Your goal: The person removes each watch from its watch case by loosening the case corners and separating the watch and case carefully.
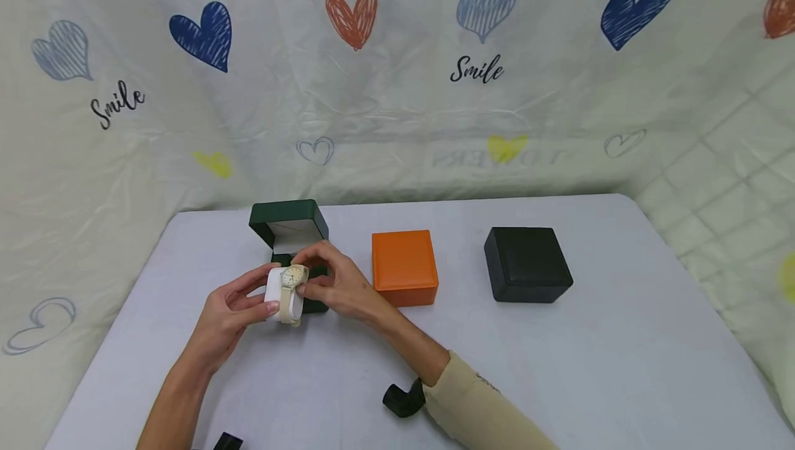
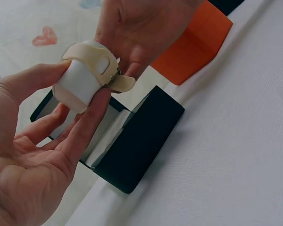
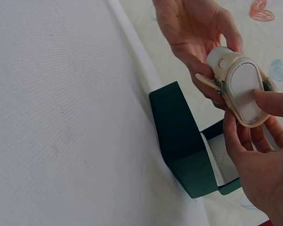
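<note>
A wristwatch (image 1: 295,276) with a cream strap is buckled around a white watch cushion (image 1: 273,286), held up in front of the open green box (image 1: 284,211). My left hand (image 1: 231,308) grips one end of the cushion, thumb on one side and fingers on the other. From the other end, my right hand (image 1: 338,283) pinches the watch at the strap's edge. Its thumb (image 3: 273,102) lies on the cushion's flat end in the right wrist view. The buckle and the loose strap tail (image 2: 121,84) show on the underside in the left wrist view.
A closed orange box (image 1: 405,260) stands right of the green one, and a closed black box (image 1: 528,263) farther right. The white table (image 1: 596,360) backs onto a curtain (image 1: 397,105) printed with hearts. A black object (image 1: 404,399) sits by the right sleeve.
</note>
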`<state>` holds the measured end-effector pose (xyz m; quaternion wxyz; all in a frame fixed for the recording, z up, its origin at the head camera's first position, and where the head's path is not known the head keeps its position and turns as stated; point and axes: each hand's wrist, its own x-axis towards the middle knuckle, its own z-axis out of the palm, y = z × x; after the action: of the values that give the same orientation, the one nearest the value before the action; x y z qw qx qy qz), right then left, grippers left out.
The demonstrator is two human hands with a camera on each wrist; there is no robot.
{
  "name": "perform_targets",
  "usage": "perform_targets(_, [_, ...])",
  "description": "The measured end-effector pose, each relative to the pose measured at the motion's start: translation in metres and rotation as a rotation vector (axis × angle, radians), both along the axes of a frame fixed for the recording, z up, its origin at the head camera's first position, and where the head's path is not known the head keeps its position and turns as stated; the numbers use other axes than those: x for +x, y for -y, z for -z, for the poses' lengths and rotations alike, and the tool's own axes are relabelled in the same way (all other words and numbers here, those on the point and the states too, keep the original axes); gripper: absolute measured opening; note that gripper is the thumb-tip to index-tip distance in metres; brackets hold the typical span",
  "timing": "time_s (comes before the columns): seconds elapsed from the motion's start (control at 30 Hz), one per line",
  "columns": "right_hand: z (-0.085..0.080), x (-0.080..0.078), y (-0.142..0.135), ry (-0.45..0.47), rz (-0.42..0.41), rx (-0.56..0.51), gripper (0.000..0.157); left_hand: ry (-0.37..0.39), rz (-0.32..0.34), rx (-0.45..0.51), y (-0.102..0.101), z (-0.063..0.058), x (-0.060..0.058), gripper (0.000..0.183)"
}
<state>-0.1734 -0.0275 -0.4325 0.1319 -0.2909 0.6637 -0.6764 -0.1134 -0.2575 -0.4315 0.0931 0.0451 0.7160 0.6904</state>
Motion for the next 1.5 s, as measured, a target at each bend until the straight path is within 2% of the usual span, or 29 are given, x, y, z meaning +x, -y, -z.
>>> perform_targets(0.2, [-0.002, -0.001, 0.005, -0.002, -0.022, -0.007, 0.037, 0.0, -0.028, 0.008, 0.004, -0.003, 0.002, 0.063])
perform_targets(0.67, [-0.001, -0.001, 0.005, -0.013, 0.009, -0.003, 0.035, 0.004, -0.032, 0.007, 0.003, -0.003, 0.001, 0.063])
perform_targets(0.83, [0.001, 0.001, 0.006, -0.037, 0.045, 0.002, 0.033, 0.002, -0.044, 0.013, 0.001, -0.002, 0.003, 0.064])
perform_targets(1.03, [-0.002, 0.002, 0.004, -0.04, 0.104, 0.007, 0.028, -0.001, -0.075, 0.026, -0.005, -0.002, -0.002, 0.064])
perform_targets(1.2, [-0.005, 0.005, 0.002, 0.0, 0.112, -0.007, 0.03, -0.009, -0.096, 0.052, -0.008, 0.0, -0.005, 0.067])
perform_targets(1.33, [-0.005, 0.007, 0.003, -0.016, 0.157, 0.033, 0.033, -0.021, -0.113, 0.061, -0.01, 0.001, -0.005, 0.068])
perform_targets(1.5, [-0.002, 0.01, 0.006, -0.008, 0.199, -0.008, 0.036, -0.032, -0.139, 0.05, -0.014, 0.003, -0.004, 0.067])
